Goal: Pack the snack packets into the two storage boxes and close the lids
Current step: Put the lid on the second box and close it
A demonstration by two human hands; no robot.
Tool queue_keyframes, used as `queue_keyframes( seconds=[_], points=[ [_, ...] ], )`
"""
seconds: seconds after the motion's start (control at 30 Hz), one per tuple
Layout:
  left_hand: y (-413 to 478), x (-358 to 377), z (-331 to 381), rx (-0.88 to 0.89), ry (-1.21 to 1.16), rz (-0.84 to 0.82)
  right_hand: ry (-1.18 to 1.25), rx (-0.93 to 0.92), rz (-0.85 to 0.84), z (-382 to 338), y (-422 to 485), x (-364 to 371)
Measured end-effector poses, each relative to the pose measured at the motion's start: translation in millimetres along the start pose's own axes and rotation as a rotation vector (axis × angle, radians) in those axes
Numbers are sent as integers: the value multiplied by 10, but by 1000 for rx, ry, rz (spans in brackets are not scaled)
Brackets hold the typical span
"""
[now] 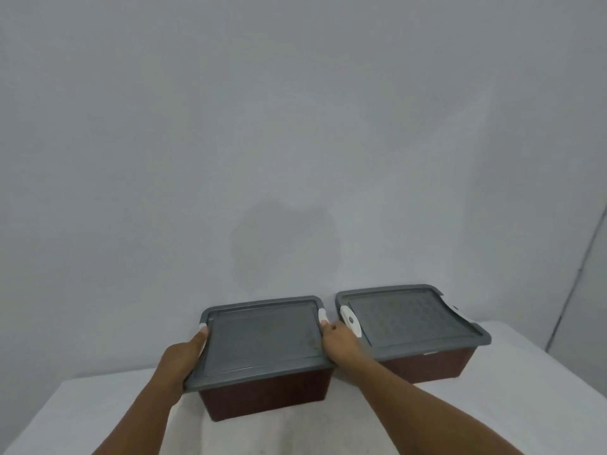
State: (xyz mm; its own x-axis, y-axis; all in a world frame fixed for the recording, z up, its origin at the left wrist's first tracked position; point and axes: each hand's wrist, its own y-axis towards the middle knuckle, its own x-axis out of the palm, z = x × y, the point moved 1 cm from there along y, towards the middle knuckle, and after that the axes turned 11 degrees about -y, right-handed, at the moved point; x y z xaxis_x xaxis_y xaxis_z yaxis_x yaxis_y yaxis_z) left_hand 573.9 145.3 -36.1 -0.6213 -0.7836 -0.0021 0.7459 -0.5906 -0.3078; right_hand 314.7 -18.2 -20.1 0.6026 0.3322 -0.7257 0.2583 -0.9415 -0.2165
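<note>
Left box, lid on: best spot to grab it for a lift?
Take the left box under the lid's overhanging rim at both short ends, coming in from the sides, where the left hand and right hand sit now. The walls taper, so they are likely slippery.

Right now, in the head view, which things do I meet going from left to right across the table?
left hand → left box lid → right hand → white latch → right box lid
</note>
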Motion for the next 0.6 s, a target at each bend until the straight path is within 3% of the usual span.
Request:
queue_keyframes(
  seconds=[0.33, 0.6],
  points=[
    [-301, -166, -212, 53, -142, 82, 287, 20, -163, 359, -508, -53],
    [-832, -129, -390, 197, -183, 150, 305, 7, -287, 675, -754, -164]
  ],
)
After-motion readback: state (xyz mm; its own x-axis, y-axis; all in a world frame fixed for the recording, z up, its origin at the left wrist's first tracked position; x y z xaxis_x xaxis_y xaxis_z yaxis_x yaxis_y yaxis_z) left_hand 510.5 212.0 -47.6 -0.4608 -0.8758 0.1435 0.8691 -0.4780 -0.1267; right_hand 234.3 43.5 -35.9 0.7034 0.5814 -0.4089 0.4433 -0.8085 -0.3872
